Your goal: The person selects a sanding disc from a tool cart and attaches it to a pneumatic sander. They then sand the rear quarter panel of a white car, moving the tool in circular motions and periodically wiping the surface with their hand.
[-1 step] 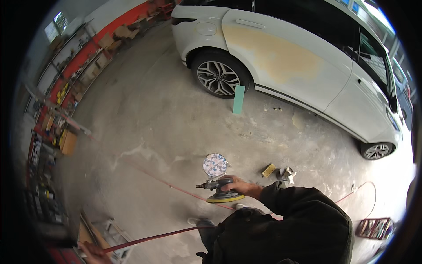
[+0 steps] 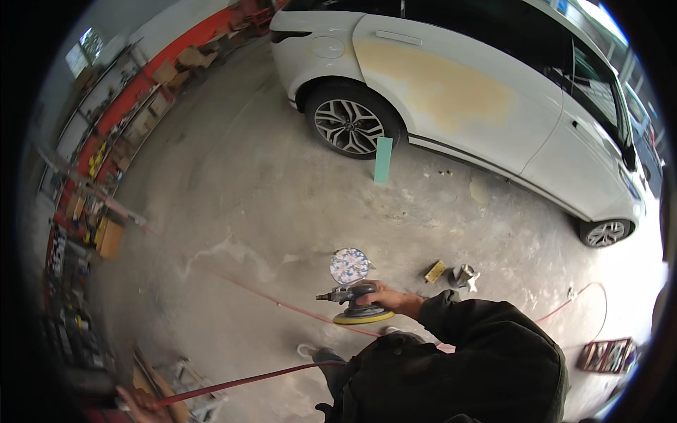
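Observation:
My right hand [image 2: 383, 299] grips a dark pneumatic sander [image 2: 358, 310] with a yellow-edged pad, held low in front of me. At the lower left, my left hand [image 2: 143, 403] is closed on a red hose [image 2: 240, 382] that runs across my body. Below the sander's far side, on the floor, sits a round stool-like object [image 2: 349, 264] with a patterned top. A yellow block [image 2: 435, 271] and a metal canister [image 2: 465, 275] lie to its right.
A white car [image 2: 536, 130] with a beige door patch stands ahead; a green strip [image 2: 383, 160] is by its rear wheel. Cluttered shelving [image 2: 141, 120] lines the left wall. A hose [image 2: 275, 299] trails over the concrete. A filled crate [image 2: 606, 356] sits at lower right.
The view has shifted slightly. My left hand and the hose appear a little farther left; my right hand still holds the sander.

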The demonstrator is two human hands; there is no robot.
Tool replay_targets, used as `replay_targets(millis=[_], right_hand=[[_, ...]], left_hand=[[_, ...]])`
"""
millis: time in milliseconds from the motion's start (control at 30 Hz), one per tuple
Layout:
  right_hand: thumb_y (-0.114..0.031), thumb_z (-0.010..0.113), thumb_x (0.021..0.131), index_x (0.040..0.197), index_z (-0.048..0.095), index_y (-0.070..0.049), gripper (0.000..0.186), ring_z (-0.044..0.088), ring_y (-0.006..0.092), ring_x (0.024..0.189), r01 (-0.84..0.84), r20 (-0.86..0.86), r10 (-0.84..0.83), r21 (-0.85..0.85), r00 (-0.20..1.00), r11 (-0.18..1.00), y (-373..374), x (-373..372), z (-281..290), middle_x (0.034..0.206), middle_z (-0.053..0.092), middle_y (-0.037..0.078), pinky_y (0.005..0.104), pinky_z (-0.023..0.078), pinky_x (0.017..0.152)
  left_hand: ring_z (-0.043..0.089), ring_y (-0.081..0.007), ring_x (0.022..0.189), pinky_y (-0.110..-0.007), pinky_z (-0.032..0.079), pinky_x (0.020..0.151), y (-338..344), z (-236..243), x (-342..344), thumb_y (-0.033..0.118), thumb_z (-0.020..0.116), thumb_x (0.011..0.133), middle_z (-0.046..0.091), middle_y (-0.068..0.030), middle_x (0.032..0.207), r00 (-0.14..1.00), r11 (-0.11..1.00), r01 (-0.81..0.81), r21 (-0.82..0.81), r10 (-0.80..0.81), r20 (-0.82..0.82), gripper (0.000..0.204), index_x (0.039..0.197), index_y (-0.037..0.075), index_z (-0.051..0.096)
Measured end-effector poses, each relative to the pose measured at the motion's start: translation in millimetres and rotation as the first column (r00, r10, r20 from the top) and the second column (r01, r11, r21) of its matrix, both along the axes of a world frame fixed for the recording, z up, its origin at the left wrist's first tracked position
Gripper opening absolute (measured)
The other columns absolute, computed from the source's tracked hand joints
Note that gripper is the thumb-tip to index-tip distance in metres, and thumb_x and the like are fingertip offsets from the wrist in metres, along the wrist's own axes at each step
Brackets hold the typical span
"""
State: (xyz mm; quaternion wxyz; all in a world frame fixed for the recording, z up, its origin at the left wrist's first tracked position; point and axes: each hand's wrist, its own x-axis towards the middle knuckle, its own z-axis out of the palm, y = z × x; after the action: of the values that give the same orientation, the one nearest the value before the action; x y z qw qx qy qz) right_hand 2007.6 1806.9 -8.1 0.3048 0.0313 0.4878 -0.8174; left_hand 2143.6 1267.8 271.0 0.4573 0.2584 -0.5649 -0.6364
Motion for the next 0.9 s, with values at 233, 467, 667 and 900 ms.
replay_targets(millis=[233,467,667,900], right_hand=[[-0.014,0.08,0.075,0.123,0.061,0.001,0.054,0.062,0.0153,0.098,0.395,0.064,-0.394,-0.008,0.917,0.918,-126,-55,-29,0.107,0.066,0.006,0.0296,0.05,0.091],[-0.011,0.079,0.073,0.13,0.056,0.006,0.064,0.062,0.0209,0.107,0.598,0.15,-0.613,0.134,0.776,0.79,-228,-117,-38,0.117,0.064,0.012,0.0331,0.049,0.098],[-0.018,0.081,0.075,0.124,0.06,0.007,0.059,0.064,0.0189,0.1,0.792,0.011,-0.805,0.171,0.594,0.586,-246,-254,-53,0.112,0.066,0.012,0.0314,0.05,0.092],[-0.017,0.082,0.073,0.125,0.057,0.005,0.062,0.062,0.0173,0.103,0.842,-0.091,-0.837,0.07,0.54,0.536,-224,-383,79,0.112,0.065,0.01,0.031,0.049,0.094]], left_hand=[[0.019,-0.0085,0.042,-0.027,0.023,0.038,-150,91,-256,0.021,0.047,0.108,0.029,0.0013,0.061,0.324,0.332,0.943,-0.008,-0.926,-0.192,0.029,0.083,0.009,0.042],[0.028,-0.0076,0.039,-0.026,0.022,0.034,-57,127,-479,0.026,0.072,0.095,0.035,-0.0005,0.058,-0.619,-0.624,0.774,0.106,-0.781,-0.079,0.039,0.087,0.011,0.037],[0.024,-0.0026,0.047,-0.019,0.015,0.038,11,-23,-604,0.067,0.054,0.092,0.03,0.007,0.06,-0.24,-0.25,0.925,0.287,-0.968,-0.068,0.05,0.098,0.018,0.044],[0.05,-0.0154,0.079,-0.031,0.043,0.068,25,-170,-649,0.024,0.07,0.095,0.052,-0.0023,0.09,-0.452,-0.482,0.615,0.624,-0.864,-0.222,0.036,0.124,0.01,0.055]])
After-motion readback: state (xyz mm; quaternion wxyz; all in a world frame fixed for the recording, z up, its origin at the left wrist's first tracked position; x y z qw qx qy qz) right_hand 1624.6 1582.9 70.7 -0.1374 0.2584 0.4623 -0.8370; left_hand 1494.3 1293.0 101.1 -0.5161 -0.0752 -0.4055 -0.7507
